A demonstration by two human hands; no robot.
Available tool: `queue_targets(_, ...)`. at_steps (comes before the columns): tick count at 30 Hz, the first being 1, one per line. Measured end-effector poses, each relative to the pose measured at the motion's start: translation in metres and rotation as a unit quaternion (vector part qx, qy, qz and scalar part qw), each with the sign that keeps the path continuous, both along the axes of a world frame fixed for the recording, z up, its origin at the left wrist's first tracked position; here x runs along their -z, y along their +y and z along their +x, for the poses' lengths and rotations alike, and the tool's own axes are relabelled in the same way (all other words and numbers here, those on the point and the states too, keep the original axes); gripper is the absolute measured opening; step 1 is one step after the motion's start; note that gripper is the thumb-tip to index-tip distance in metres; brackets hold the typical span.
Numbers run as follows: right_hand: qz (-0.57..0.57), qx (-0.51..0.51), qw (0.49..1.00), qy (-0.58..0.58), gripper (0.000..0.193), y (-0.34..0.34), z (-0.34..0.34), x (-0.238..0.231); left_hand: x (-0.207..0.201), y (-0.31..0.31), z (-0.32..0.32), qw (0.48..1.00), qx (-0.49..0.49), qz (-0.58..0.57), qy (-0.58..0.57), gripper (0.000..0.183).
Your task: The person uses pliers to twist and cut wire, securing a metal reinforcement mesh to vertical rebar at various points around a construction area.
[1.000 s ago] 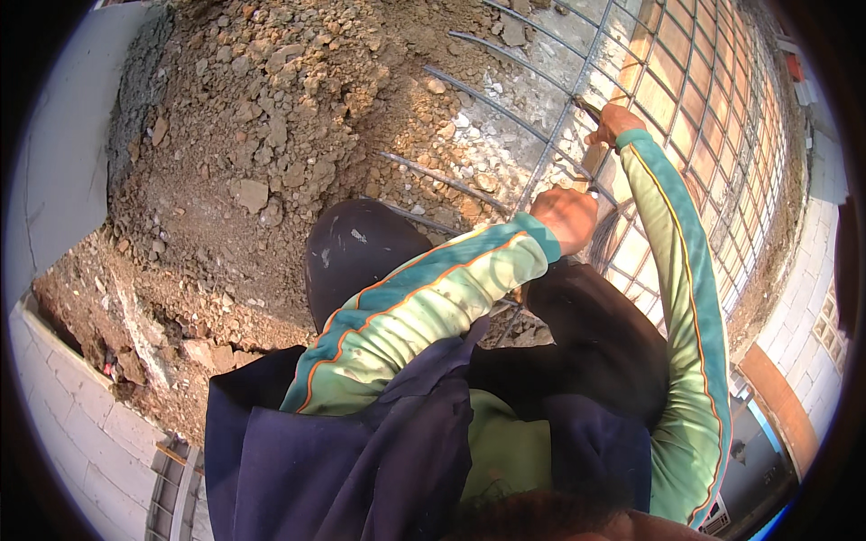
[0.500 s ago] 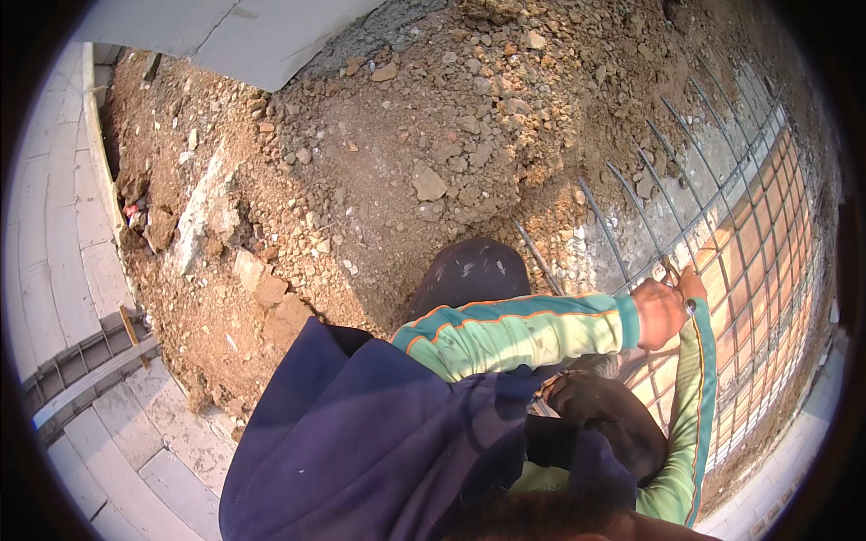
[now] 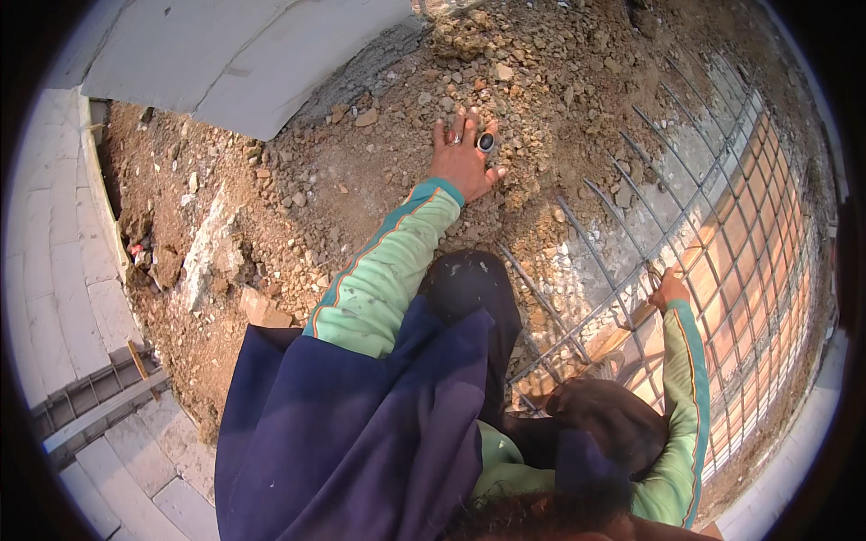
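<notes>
My left hand (image 3: pixel 464 160) is stretched out over loose stony soil (image 3: pixel 397 153), fingers spread and holding nothing; rings show on it. Whether it presses on the ground is hard to tell. At the edge of a steel rebar mesh (image 3: pixel 762 243), my right hand (image 3: pixel 669 290) is closed. A small dark metal tool (image 3: pixel 654 273), perhaps pincers, pokes out of it beside a bar; most of it is hidden by the fingers. Bar ends stick out from the mesh toward the soil.
Wooden boards (image 3: pixel 722 248) lie beneath the mesh. A grey concrete slab (image 3: pixel 262 63) juts in at the upper left, and pale paving (image 3: pixel 63 279) runs down the left side. Broken stone chunks (image 3: pixel 263 308) rest on the soil near my knee (image 3: pixel 469 288).
My left hand has left the right hand at the mesh and swung up and left over the soil, its fingers now spread. The right hand stays at the mesh edge, shifted slightly left.
</notes>
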State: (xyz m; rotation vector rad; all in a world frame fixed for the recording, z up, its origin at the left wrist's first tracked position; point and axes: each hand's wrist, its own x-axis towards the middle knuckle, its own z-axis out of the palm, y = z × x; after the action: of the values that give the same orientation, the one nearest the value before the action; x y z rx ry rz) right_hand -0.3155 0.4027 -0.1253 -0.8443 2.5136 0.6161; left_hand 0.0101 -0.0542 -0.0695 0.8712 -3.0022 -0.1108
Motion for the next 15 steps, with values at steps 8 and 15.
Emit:
queue_targets(8,0.053,-0.278,0.935,0.214,0.019,-0.028,-0.033,-0.084,-0.010,0.000,-0.033,0.996,0.008,-0.067,-0.063,0.088)
queue_targets(15,-0.082,0.499,0.783,-0.362,0.051,0.031,-0.042,-0.033,0.033,0.003,-0.019,0.994,0.041,-0.087,-0.055,0.088)
